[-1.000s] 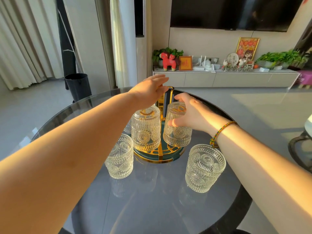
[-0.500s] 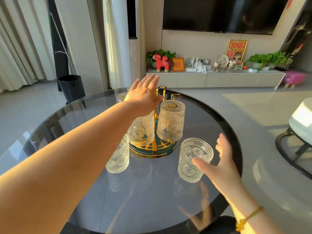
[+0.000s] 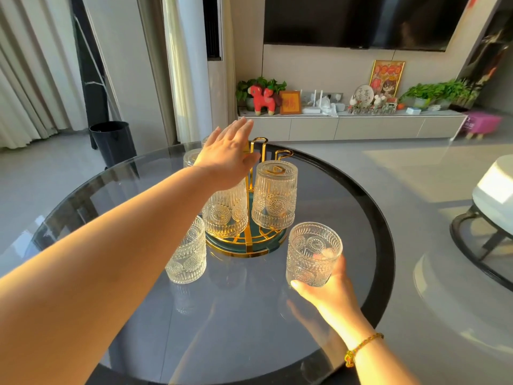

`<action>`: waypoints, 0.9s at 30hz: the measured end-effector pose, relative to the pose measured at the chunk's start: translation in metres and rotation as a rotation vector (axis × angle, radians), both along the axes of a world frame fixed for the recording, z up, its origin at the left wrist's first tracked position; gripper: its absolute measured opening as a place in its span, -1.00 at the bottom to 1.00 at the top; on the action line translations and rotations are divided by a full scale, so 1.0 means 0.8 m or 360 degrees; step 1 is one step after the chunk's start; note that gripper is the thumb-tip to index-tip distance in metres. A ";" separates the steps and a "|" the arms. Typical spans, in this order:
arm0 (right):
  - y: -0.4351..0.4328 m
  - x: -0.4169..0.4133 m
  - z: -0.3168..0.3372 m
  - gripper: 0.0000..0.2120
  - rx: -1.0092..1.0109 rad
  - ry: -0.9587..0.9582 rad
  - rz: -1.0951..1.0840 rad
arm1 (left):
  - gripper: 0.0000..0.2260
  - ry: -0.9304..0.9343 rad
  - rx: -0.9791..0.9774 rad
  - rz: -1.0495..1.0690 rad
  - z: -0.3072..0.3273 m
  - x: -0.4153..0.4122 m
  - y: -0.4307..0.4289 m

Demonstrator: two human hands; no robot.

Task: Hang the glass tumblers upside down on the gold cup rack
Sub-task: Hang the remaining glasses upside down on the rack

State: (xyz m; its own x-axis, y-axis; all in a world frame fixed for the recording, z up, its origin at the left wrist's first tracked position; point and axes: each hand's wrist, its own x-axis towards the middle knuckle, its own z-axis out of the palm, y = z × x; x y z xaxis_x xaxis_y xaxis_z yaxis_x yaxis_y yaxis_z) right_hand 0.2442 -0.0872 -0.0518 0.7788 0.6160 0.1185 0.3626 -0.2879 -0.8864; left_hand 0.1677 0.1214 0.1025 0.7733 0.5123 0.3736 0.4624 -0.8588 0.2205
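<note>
The gold cup rack [image 3: 247, 241] with its green base stands at the middle of the round glass table [image 3: 361, 195]. Two embossed tumblers hang upside down on it: one at the right [image 3: 274, 198], one at the left [image 3: 225, 215] partly under my left hand [image 3: 226, 157]. That hand is flat with fingers apart, over the rack's top loops. My right hand [image 3: 330, 284] grips an upright tumbler [image 3: 313, 252] at the rack's front right. Another upright tumbler [image 3: 187, 252] stands front left. Two more glasses [image 3: 191, 158] show behind my left hand, mostly hidden.
A black bin [image 3: 113, 143] stands on the floor beyond the table at the left. A low TV cabinet [image 3: 352, 126] with ornaments and plants runs along the far wall. A white stool with a black frame [image 3: 491, 207] is at the right.
My right hand left the hung tumbler on the rack, swung down to the front right and closed around the upright tumbler there. My left hand stayed over the rack's top.
</note>
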 end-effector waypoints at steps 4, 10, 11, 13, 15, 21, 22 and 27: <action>0.000 0.007 0.004 -0.44 0.0131 0.0167 0.0071 | -0.50 -0.0006 -0.0001 -0.0006 0.002 0.001 0.001; -0.006 0.036 0.041 -0.70 0.0512 0.0313 0.0149 | -0.49 -0.0022 -0.0047 -0.0022 0.003 0.000 0.001; -0.006 0.042 0.050 -0.71 0.0545 0.0329 0.0141 | -0.49 -0.0032 -0.0060 -0.0028 0.004 0.000 0.001; -0.002 0.056 0.068 -0.73 0.0589 0.0377 0.0041 | -0.48 -0.0057 -0.0091 -0.0037 0.007 -0.001 0.002; 0.003 0.069 0.088 -0.66 0.0611 0.0401 -0.0109 | -0.47 -0.0075 -0.0110 -0.0044 0.010 -0.002 0.003; 0.029 0.098 0.151 -0.62 0.0555 0.0146 -0.0179 | -0.46 -0.0101 -0.0124 -0.0085 0.007 -0.003 0.005; 0.033 0.104 0.161 -0.62 0.0522 0.0103 -0.0170 | -0.46 -0.0106 -0.0136 -0.0087 0.008 -0.003 0.005; 0.063 0.122 0.205 -0.46 0.0356 -0.0134 -0.0045 | -0.45 -0.0076 -0.0140 -0.0102 0.008 -0.002 0.009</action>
State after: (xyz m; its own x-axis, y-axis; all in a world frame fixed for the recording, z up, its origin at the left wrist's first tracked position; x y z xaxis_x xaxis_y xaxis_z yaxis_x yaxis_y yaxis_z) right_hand 0.3418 -0.0367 0.1120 0.7769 0.5452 0.3149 0.4327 -0.0991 -0.8961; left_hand 0.1663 0.1283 0.1091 0.7879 0.4947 0.3667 0.3941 -0.8627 0.3169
